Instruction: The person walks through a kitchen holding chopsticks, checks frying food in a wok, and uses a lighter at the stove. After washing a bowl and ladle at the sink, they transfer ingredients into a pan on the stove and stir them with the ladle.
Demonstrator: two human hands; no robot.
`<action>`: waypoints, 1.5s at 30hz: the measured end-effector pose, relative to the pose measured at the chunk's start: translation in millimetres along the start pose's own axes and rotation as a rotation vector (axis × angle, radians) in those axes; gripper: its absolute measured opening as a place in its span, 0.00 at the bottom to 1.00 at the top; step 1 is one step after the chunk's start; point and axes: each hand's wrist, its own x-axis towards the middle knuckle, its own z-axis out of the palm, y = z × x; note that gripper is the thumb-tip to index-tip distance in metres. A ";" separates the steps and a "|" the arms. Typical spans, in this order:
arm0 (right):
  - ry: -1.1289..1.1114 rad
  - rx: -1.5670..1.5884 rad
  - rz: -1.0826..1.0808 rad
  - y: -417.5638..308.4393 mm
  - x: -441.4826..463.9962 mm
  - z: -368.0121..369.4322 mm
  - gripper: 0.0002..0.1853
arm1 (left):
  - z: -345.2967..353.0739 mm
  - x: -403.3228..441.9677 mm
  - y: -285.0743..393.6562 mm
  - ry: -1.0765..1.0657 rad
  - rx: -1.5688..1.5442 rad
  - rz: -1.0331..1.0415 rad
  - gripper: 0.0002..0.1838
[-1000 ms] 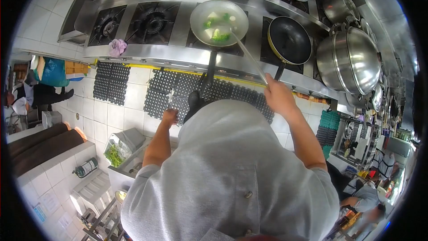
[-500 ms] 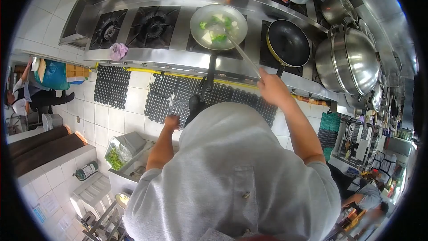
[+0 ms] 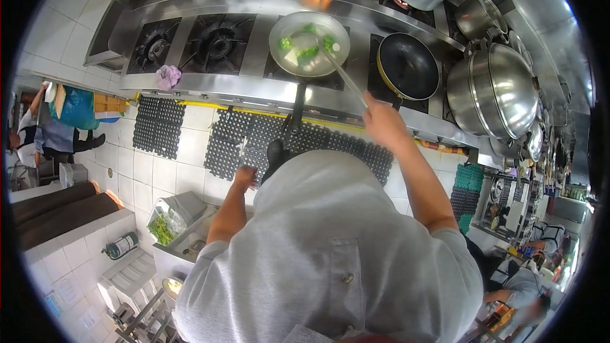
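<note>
My right hand (image 3: 385, 124) is closed round the handle of a long metal ladle (image 3: 345, 77). The ladle slants up and left into a light-coloured frying pan (image 3: 276, 57) on a burner, its head among the food. In the pan are broccoli pieces (image 3: 309, 53) and pale slices (image 3: 291, 57) in some liquid. The pan's black handle (image 3: 297, 105) points towards me, untouched. Low on the left, beside my body, my left hand (image 3: 245, 176) has its fingers curled; whether anything is in them is hidden.
Right of the pan sits a black frying pan (image 3: 408, 67), then a large steel pot (image 3: 492, 89). A pink cloth (image 3: 168, 77) lies on the stove's front edge. Black mats (image 3: 159, 127) cover part of the floor. A co-worker (image 3: 518, 286) is at the lower right, another person (image 3: 54, 127) far left.
My right hand has shifted slightly, and the ladle with it. The broccoli and pale pieces have moved about in the pan. My left hand stays almost in place.
</note>
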 end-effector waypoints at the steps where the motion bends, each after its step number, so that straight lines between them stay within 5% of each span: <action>1: 0.034 0.013 0.008 2.1 0.2 9.1 0.31 | -1.7 -3.3 6.0 -0.037 0.016 0.028 0.14; 10: 0.003 0.019 0.070 -3.2 6.5 12.3 0.32 | -2.7 21.3 -7.4 -0.010 0.019 -0.020 0.14; 13: 0.002 0.025 0.036 -2.4 5.0 5.5 0.32 | -11.7 46.2 -38.9 -0.089 0.463 0.597 0.15; 15: 0.070 0.045 -0.016 -8.0 6.3 1.7 0.32 | -1.3 3.3 11.7 -0.065 0.106 0.026 0.17; 36: 0.020 0.016 0.027 -26.8 -2.2 8.0 0.33 | -3.2 2.7 11.8 -0.029 0.101 0.084 0.16; 39: -0.006 0.035 0.086 -29.4 -11.2 5.5 0.34 | -4.2 10.6 12.5 -0.039 0.055 -0.029 0.13; 41: -0.053 0.024 0.048 -21.2 -11.7 5.7 0.34 | -9.0 49.4 -20.6 -0.129 0.542 0.372 0.10; 45: -0.018 0.075 0.068 -26.6 -19.0 3.0 0.34 | -7.6 61.7 -18.0 -0.158 0.587 0.512 0.16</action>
